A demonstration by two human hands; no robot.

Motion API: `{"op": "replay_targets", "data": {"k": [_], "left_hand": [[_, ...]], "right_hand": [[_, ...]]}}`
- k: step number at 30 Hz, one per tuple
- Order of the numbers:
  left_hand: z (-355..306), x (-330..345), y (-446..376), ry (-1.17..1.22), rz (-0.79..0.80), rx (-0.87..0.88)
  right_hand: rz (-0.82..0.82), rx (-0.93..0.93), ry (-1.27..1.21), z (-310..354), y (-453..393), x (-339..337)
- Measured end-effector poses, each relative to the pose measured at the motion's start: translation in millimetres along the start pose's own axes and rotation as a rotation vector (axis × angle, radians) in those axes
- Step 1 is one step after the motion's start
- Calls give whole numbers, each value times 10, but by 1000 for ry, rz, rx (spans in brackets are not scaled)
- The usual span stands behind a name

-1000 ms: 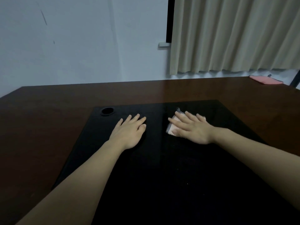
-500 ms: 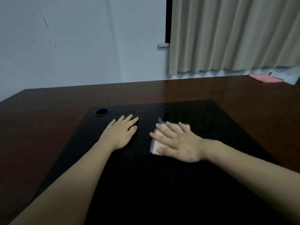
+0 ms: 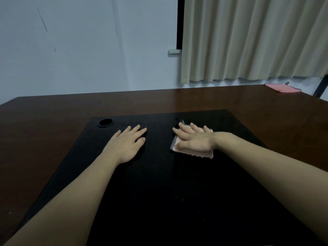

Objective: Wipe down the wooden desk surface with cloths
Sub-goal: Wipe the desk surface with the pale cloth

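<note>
A dark brown wooden desk (image 3: 53, 121) carries a large black panel (image 3: 159, 192) in its middle. On the panel lies a small pale pink cloth (image 3: 195, 153) with a grey mesh edge. My right hand (image 3: 193, 141) presses flat on this cloth with straight fingers, covering most of it. My left hand (image 3: 127, 142) rests flat on the bare black panel, to the left of the cloth and apart from it. A second pink cloth (image 3: 282, 87) lies folded at the desk's far right corner.
A round black hole (image 3: 106, 122) sits in the panel's far left corner. A white wall stands behind the desk and a beige curtain (image 3: 248, 41) hangs at the right. A dark frame part (image 3: 319, 87) shows by the far right edge.
My right hand slid the cloth left and toward me half a second ago, then back away and a little right. My left hand stayed flat in place.
</note>
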State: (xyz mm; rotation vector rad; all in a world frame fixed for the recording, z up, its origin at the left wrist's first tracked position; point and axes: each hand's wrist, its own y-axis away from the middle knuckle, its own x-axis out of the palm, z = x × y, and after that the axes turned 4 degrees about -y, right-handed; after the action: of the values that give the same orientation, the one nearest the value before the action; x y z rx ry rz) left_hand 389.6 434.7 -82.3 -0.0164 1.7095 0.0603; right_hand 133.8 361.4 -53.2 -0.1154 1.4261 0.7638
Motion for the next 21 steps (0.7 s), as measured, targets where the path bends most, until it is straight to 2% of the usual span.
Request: {"op": "replay_targets", "data": {"k": [3,5,8,16,18,21], "left_hand": [[5,-10,6,-7,0,0],[4,-15,11,-18,3,1],[-2,-10,6,-13,6,3],[0,2,-3,1,2,-4],[2,6,-2,9,4,-8],[-12,15,10,12,0,-15]], "right_hand": [[-154,47,-43,61,-112,105],[-193,55,-16,70,-119,139],[-160,15,43,99,-8,188],[-21,-259,125,118,593,292],[-28,-240,129,38,495,224],[-125,-134,112,-169,91,100]]}}
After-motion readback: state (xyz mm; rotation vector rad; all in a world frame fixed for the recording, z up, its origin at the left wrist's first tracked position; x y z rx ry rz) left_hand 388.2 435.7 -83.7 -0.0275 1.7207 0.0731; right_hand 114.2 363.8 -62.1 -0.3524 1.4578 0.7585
